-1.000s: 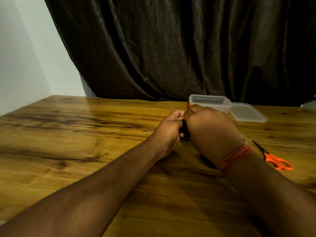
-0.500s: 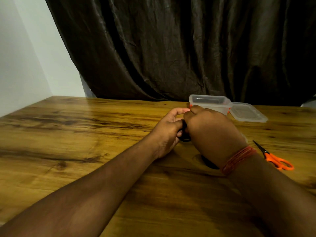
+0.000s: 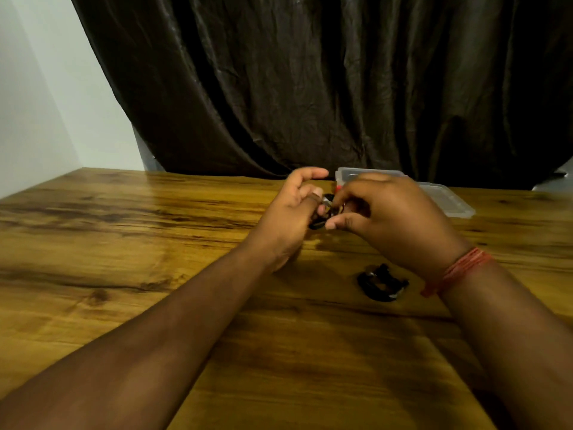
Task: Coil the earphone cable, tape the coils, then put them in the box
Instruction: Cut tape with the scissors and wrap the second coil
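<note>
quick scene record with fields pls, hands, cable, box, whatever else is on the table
left hand: holds black cable coil, forefinger raised
right hand: pinches the same coil
second coil: lying on table, under right wrist
box: clear plastic, open, behind the hands
lid: flat, right of box
wristband: red thread, right wrist
backdrop: dark curtain

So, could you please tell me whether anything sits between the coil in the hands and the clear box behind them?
Nothing visible does. The coil, pinched by the left hand and right hand, is just in front of the box, whose lid lies open to its right. A second coil lies nearer, out of the path.
</note>
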### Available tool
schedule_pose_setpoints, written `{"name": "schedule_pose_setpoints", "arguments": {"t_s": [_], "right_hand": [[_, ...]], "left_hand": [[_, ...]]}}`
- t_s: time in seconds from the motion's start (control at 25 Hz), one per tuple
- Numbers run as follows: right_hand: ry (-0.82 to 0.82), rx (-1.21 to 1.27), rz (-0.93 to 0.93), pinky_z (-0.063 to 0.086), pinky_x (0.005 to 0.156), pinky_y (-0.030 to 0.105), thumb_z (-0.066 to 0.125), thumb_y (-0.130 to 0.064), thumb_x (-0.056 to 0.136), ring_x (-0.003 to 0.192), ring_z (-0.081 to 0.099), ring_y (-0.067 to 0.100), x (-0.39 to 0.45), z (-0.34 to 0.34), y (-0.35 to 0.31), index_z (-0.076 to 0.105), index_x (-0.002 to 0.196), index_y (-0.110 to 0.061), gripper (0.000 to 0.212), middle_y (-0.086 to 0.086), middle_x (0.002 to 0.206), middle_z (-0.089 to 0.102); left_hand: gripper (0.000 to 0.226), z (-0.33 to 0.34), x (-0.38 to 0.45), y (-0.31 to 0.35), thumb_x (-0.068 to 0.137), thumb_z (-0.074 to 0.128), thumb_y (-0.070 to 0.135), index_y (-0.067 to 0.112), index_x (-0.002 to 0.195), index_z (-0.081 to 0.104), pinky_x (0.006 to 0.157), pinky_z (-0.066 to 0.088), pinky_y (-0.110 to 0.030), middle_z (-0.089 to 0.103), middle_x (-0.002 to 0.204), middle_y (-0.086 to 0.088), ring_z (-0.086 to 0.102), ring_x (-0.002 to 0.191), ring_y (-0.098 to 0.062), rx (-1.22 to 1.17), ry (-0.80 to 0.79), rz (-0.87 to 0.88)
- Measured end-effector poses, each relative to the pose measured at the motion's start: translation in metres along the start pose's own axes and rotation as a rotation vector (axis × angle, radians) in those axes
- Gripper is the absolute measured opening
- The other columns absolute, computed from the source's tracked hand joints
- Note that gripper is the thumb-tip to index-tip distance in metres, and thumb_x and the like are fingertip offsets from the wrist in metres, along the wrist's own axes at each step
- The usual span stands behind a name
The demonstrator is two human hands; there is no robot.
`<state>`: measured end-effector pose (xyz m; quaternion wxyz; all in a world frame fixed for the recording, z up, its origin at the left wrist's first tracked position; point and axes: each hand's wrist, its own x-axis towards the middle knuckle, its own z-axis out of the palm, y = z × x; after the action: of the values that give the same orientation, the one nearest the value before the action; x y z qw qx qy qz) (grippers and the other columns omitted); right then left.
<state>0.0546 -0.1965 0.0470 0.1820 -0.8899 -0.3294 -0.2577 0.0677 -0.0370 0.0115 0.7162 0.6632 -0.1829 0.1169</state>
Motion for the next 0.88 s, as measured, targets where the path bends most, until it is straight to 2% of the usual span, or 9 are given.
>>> {"name": "schedule_pose_setpoints", "arguments": {"t_s": [0.08, 0.2, 0.24, 0.32, 0.48, 0.6, 0.68, 0.8, 0.88], "right_hand": [[0.060, 0.068, 0.103, 0.048, 0.068, 0.029, 0.081, -0.044, 0.068, 0.080, 0.052, 0.008, 0.000, 0.000, 0.005, 0.058, 0.100, -0.025, 0.044, -0.013, 0.093, 0.050], [0.000, 0.219, 0.188, 0.042, 0.075, 0.008, 0.084, -0.040, 0.068, 0.098, 0.053, 0.003, -0.003, 0.010, 0.001, 0.053, 0.116, -0.027, 0.059, -0.013, 0.112, 0.053], [-0.001, 0.266, 0.183, 0.041, 0.079, 0.007, 0.083, -0.036, 0.070, 0.102, 0.054, 0.001, -0.003, 0.014, -0.001, 0.054, 0.119, -0.027, 0.057, -0.013, 0.114, 0.055], [0.044, 0.387, 0.193, 0.046, 0.082, 0.013, 0.079, -0.025, 0.077, 0.099, 0.058, 0.002, -0.003, 0.021, -0.001, 0.057, 0.114, -0.028, 0.043, -0.012, 0.108, 0.061], [0.115, 0.634, 0.209, 0.053, 0.081, 0.051, 0.067, -0.009, 0.083, 0.090, 0.065, 0.023, -0.001, 0.021, 0.009, 0.060, 0.101, -0.028, 0.028, 0.002, 0.099, 0.064], [0.100, 0.731, 0.137, 0.050, 0.083, 0.057, 0.065, -0.005, 0.084, 0.090, 0.061, 0.025, 0.000, 0.018, 0.012, 0.056, 0.100, -0.022, 0.025, 0.009, 0.097, 0.059], [0.077, 0.796, 0.077, 0.049, 0.085, 0.057, 0.063, -0.004, 0.084, 0.090, 0.055, 0.021, -0.001, 0.016, 0.014, 0.052, 0.098, -0.022, 0.025, 0.006, 0.095, 0.053], [0.048, 0.843, 0.001, 0.047, 0.086, 0.059, 0.060, -0.006, 0.085, 0.094, 0.056, 0.039, -0.001, 0.012, 0.019, 0.052, 0.099, -0.029, 0.029, 0.011, 0.094, 0.049], [0.049, 0.842, -0.042, 0.046, 0.087, 0.063, 0.060, -0.004, 0.086, 0.097, 0.054, 0.045, -0.002, 0.010, 0.021, 0.053, 0.099, -0.030, 0.029, 0.019, 0.098, 0.050]], "left_hand": [[0.027, -0.006, 0.000, 0.004, 0.102, 0.037, 0.002, 0.015, 0.123, 0.047, 0.058, 0.041, -0.012, 0.051, 0.074, 0.003, 0.047, 0.060, 0.002, 0.015, 0.005, 0.048], [0.027, -0.009, -0.003, 0.010, 0.103, 0.035, 0.003, 0.012, 0.127, 0.043, 0.059, 0.040, -0.009, 0.050, 0.077, 0.002, 0.048, 0.059, 0.004, 0.076, -0.060, 0.108], [0.027, -0.008, -0.004, 0.011, 0.103, 0.035, 0.003, 0.011, 0.128, 0.042, 0.060, 0.041, -0.008, 0.051, 0.079, 0.002, 0.049, 0.062, 0.005, 0.098, -0.087, 0.128], [0.027, -0.007, -0.006, 0.013, 0.103, 0.035, 0.003, 0.011, 0.128, 0.041, 0.061, 0.042, -0.008, 0.052, 0.082, 0.005, 0.052, 0.068, 0.005, 0.138, -0.142, 0.161], [0.025, -0.006, -0.008, 0.017, 0.102, 0.035, 0.001, 0.009, 0.125, 0.040, 0.061, 0.042, -0.010, 0.047, 0.081, 0.002, 0.049, 0.069, 0.002, 0.172, -0.189, 0.210], [0.024, -0.006, -0.008, 0.020, 0.102, 0.035, 0.002, 0.011, 0.124, 0.040, 0.061, 0.042, -0.010, 0.046, 0.079, 0.001, 0.049, 0.070, 0.003, 0.206, -0.208, 0.237], [0.024, -0.004, -0.010, 0.023, 0.102, 0.035, 0.002, 0.015, 0.122, 0.040, 0.063, 0.043, -0.010, 0.046, 0.080, 0.000, 0.051, 0.071, 0.004, 0.212, -0.220, 0.246], [0.023, -0.002, -0.013, 0.027, 0.102, 0.036, 0.001, 0.016, 0.118, 0.041, 0.066, 0.044, -0.009, 0.046, 0.083, -0.008, 0.052, 0.072, 0.005, 0.227, -0.235, 0.266], [0.021, -0.003, -0.013, 0.027, 0.102, 0.038, 0.004, 0.021, 0.113, 0.044, 0.065, 0.044, -0.013, 0.049, 0.082, -0.004, 0.052, 0.073, 0.003, 0.233, -0.242, 0.273]]}}
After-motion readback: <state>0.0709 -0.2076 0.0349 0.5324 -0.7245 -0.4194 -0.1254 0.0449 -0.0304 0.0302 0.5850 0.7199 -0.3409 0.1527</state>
